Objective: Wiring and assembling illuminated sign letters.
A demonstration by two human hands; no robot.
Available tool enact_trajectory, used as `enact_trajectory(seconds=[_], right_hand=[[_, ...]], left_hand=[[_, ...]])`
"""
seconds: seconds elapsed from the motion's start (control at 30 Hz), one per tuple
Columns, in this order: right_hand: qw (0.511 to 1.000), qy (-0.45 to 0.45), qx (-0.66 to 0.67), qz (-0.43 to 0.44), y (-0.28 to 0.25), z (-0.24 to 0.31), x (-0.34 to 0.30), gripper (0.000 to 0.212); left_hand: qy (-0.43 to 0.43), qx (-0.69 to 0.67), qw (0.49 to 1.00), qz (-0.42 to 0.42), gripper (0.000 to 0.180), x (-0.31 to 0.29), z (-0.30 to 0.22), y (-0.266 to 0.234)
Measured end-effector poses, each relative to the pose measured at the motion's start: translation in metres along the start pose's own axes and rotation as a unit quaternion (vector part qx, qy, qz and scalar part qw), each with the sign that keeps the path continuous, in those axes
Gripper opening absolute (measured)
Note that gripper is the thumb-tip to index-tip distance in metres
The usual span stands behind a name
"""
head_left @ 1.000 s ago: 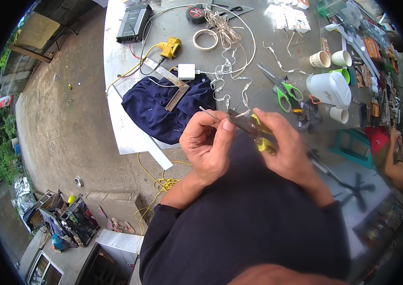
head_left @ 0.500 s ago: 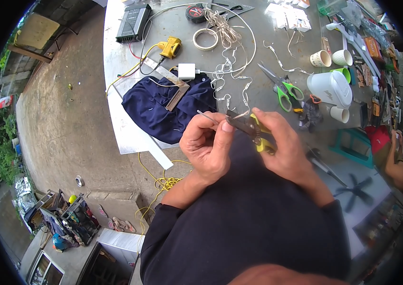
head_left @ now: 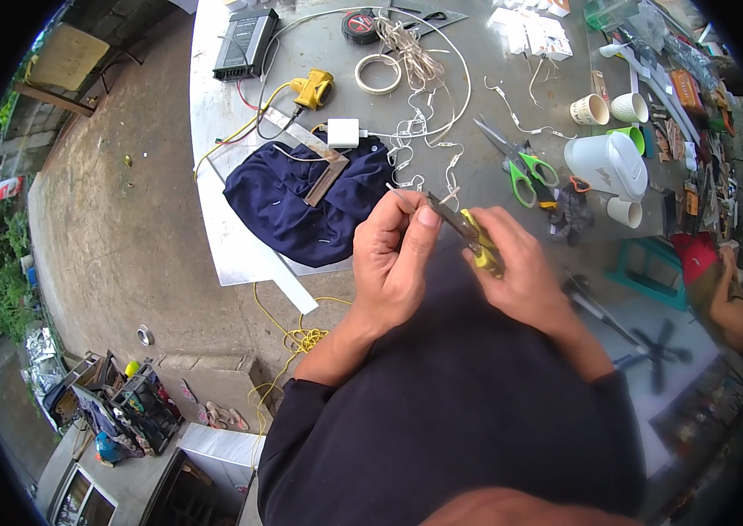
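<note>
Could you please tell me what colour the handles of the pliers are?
The pliers' handles are yellow, seen best in the head view.

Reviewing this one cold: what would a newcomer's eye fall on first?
Likely the center, where the right hand holds yellow-handled pliers close against the left hand. Next, the bunched dark blue cloth to their left, an L-shaped metal square lying across it. Green-handled scissors stand out at the hands' upper right.

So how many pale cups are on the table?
3: a patterned cup and a white cup beyond the container, a plain cup on its near side. Some may be hidden.
</note>
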State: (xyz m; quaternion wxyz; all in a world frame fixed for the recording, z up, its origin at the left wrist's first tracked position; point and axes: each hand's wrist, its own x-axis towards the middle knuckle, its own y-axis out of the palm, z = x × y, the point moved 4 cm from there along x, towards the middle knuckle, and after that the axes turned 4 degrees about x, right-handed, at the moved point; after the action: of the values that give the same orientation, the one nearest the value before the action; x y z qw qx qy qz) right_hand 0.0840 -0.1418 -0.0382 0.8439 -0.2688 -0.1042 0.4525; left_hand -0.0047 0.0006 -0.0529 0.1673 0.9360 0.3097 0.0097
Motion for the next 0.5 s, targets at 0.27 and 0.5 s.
enact_trajectory(seconds=[0.27,0.5], right_hand=[[0.994,0.065,0.084,-0.004,0.011,-0.015,-0.003,0.039],[0.994,0.072,0.079,-0.021,0.011,-0.021,-0.006,0.032]], left_hand=[[-0.016,0.064,0.998,0.022,0.017,-0.002,0.013,0.004],[-0.039,0.097,0.994,0.037,0.02,0.002,0.016,0.003]])
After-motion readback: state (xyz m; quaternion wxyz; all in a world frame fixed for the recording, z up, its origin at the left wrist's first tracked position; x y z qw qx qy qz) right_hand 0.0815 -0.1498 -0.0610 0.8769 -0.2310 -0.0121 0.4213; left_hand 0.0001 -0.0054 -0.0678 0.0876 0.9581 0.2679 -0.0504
